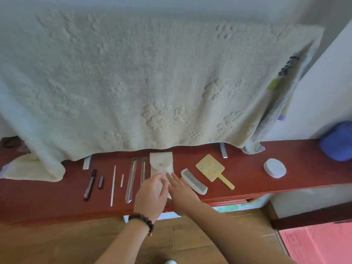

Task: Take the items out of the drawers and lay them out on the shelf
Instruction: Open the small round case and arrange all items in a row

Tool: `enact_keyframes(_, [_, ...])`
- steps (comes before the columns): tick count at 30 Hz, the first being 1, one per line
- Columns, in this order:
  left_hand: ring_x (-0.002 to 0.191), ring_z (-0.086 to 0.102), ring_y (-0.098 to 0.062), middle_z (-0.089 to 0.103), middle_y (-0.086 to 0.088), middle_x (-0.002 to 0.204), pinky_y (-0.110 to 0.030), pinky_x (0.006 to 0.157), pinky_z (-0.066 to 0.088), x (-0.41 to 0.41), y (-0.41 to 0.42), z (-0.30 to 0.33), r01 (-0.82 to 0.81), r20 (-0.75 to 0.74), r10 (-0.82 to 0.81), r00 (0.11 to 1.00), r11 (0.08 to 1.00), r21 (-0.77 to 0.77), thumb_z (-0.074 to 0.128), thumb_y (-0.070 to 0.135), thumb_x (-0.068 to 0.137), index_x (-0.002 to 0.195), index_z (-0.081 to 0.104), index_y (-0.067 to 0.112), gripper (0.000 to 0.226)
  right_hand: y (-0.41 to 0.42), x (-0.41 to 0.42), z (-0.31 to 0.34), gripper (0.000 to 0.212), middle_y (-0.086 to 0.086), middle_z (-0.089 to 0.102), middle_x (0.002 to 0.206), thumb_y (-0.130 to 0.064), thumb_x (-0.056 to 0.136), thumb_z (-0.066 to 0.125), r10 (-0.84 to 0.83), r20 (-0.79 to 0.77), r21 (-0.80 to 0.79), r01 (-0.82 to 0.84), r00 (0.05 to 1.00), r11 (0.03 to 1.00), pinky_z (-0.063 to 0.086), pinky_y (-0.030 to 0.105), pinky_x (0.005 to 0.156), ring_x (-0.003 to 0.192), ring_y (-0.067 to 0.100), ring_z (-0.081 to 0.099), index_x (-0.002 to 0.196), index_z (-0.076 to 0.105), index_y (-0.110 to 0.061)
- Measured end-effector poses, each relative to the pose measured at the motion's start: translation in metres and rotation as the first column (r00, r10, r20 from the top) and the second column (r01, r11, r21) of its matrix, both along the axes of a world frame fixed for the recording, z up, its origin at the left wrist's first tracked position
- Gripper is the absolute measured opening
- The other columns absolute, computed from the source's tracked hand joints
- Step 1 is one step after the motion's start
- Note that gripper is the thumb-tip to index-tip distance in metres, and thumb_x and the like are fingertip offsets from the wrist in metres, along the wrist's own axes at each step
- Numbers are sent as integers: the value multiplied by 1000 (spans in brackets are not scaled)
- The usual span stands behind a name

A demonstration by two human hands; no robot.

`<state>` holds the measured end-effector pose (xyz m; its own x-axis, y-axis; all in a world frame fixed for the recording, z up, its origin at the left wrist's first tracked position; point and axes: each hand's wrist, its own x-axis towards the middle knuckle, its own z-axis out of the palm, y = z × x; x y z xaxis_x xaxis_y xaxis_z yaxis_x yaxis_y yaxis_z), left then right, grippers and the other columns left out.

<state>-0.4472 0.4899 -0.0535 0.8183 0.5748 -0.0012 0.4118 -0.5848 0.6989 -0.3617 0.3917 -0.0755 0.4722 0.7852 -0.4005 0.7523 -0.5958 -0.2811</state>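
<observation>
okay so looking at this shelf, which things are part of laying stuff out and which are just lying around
Part of the job: cream pouch under left hand and right hand, comb, yellow hand mirror, white round case.
Just lying about: draped towel, blue bundle.

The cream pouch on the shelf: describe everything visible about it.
The pouch is cream, looks like fabric, with a rounded flap closed by a small round snap. It lies flat on the red shelf, flap end toward the hanging towel, between a clear-sleeved tool and the comb. Both hands, left and right, rest on its near end, hiding it.
</observation>
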Motion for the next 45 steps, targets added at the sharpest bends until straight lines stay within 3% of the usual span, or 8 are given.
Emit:
enact_keyframes(8, [122,53,-18,61,-3,129,-28,96,44,46,-43,-2,205,-12,-205,979,979,-3,56,25,92,127,57,13,37,-116,27,18,61,2,12,160,-38,96,49,-569,-122,159,582,813,797,16,36,119,148,19,6,150,24,-22])
enact_keyframes(17, [120,54,-18,63,-3,125,-30,91,49,110,-118,-3,247,-34,-246,969,969,33,57,27,92,126,58,13,36,-264,138,16,74,7,11,159,-41,85,65,-823,-99,230,817,560,529,24,45,115,146,27,7,147,27,-24])
enact_keyframes(26, [121,52,-16,61,0,125,-27,95,43,165,-189,-7,166,-91,-159,983,984,64,58,28,91,126,57,15,37,-296,234,-5,93,3,5,160,-41,80,71,-704,-118,100,714,700,693,33,47,109,145,32,13,150,11,-35])
enact_keyframes(31, [123,50,-15,59,3,128,-30,99,42,165,-192,-6,113,-132,-109,985,993,22,55,28,92,127,56,17,36,-289,255,-13,79,7,34,149,-38,83,67,-678,-7,45,678,735,734,40,41,100,134,31,30,148,25,-21])
enact_keyframes(35, [121,51,-13,59,3,128,-28,98,44,168,-187,4,102,-126,-99,987,995,16,55,28,93,126,57,18,35,-284,254,-3,71,6,44,140,-40,82,65,-690,-12,81,689,724,721,42,40,96,127,30,37,143,34,-20])
enact_keyframes(38, [118,51,-8,56,7,128,-21,93,40,172,-180,17,123,-87,-125,988,992,-34,59,33,91,130,52,22,41,-269,242,26,68,1,52,132,-39,78,71,-675,-270,226,727,687,649,42,33,94,121,24,49,138,43,-23])
enact_keyframes(41, [119,48,-2,47,17,129,-21,97,40,177,-172,35,202,-18,-209,978,963,-177,70,42,81,136,42,28,63,-247,218,72,59,-6,59,122,-34,76,76,-465,-619,307,740,633,599,50,29,89,108,15,60,130,51,-30])
enact_keyframes(45, [120,50,3,46,20,136,-27,98,47,177,-163,66,340,125,-316,940,856,-389,83,45,61,138,36,35,90,-222,186,116,41,-2,66,110,-21,81,73,-234,-777,366,723,584,586,53,18,72,95,8,67,120,59,-21])
